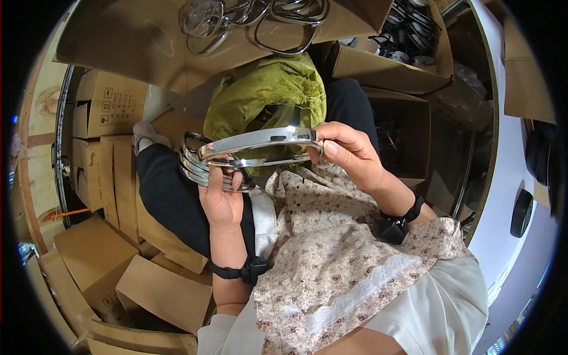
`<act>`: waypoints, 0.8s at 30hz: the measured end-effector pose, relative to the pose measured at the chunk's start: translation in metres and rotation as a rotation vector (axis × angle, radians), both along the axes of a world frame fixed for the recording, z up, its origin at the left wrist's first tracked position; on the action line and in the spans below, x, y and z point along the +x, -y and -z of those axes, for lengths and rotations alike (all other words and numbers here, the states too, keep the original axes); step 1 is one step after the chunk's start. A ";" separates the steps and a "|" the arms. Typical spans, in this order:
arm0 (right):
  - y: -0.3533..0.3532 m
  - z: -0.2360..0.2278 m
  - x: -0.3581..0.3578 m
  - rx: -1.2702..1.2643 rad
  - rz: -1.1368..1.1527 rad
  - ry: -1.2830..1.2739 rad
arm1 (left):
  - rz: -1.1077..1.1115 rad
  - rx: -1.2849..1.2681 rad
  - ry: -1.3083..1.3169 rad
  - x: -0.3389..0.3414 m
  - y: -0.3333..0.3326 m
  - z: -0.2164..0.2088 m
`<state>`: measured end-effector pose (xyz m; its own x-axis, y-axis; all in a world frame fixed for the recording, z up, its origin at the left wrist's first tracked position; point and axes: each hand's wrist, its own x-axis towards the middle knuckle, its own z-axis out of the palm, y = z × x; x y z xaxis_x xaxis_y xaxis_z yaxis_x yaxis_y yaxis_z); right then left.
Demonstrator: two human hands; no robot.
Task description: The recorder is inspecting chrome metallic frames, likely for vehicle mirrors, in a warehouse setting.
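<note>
A shiny chrome oval trim ring (257,141) is held level in front of me, stretching from one hand to the other. My right hand (354,155) pinches its right end between thumb and fingers. My left hand (221,200) is closed from below around a stack of similar chrome rings (192,170), and the left end of the single ring rests against that stack. Part of my left fingers is hidden behind the metal. Just beyond the ring, a yellow-green woven sack (266,83) lies bunched between my legs, its mouth partly open with dark contents I cannot make out.
An open cardboard box (130,50) at the far side holds several chrome rings (293,15). Another box (384,72), far right, contains black-and-white parts. Cartons (112,103) pile up on the left, with open boxes (168,290) lower down. A white panel (506,171) borders the right.
</note>
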<state>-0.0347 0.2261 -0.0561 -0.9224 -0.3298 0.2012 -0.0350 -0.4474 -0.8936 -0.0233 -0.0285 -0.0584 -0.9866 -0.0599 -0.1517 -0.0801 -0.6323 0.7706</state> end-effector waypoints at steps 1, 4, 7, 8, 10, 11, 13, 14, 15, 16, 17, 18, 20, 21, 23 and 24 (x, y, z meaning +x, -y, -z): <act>0.000 -0.003 0.000 -0.028 -0.030 -0.014 | -0.016 0.011 0.000 0.001 0.001 0.000; 0.003 -0.012 0.000 0.015 -0.027 -0.037 | -0.026 0.031 0.012 0.003 0.003 0.002; 0.002 -0.016 -0.001 0.078 -0.019 -0.082 | -0.019 0.044 0.024 0.003 0.004 0.004; 0.001 -0.017 -0.001 0.078 -0.019 -0.082 | -0.018 0.043 0.024 0.003 0.004 0.004; -0.001 -0.016 0.000 0.188 -0.007 -0.121 | -0.021 0.034 0.043 0.003 0.004 0.004; 0.001 -0.014 0.000 0.188 -0.007 -0.121 | -0.021 0.034 0.043 0.003 0.003 0.003; 0.005 -0.007 -0.001 0.129 0.082 -0.130 | -0.029 0.039 0.015 0.004 0.002 0.001; 0.005 -0.003 -0.003 0.124 0.101 -0.141 | -0.032 0.040 0.012 0.005 0.002 -0.001; 0.004 0.001 -0.005 0.089 0.105 -0.038 | -0.021 -0.030 -0.004 0.006 0.002 -0.004; 0.003 0.005 -0.007 0.029 0.111 0.054 | -0.011 -0.101 -0.033 0.007 0.003 -0.007; 0.004 0.010 -0.010 0.023 0.106 0.081 | -0.016 -0.110 -0.037 0.009 0.001 -0.009; 0.004 0.014 -0.012 0.037 0.093 0.088 | -0.032 -0.108 -0.024 0.011 -0.001 -0.012; 0.008 0.021 -0.013 -0.028 0.045 0.371 | 0.146 -0.015 -0.086 0.014 -0.004 -0.017; 0.011 0.025 -0.013 -0.009 0.018 0.425 | 0.147 -0.007 -0.060 0.016 -0.007 -0.020; 0.019 0.031 -0.011 0.003 -0.048 0.504 | 0.190 -0.009 0.007 0.019 -0.012 -0.025; 0.023 0.033 -0.009 0.018 -0.094 0.589 | 0.219 0.007 -0.003 0.019 -0.014 -0.026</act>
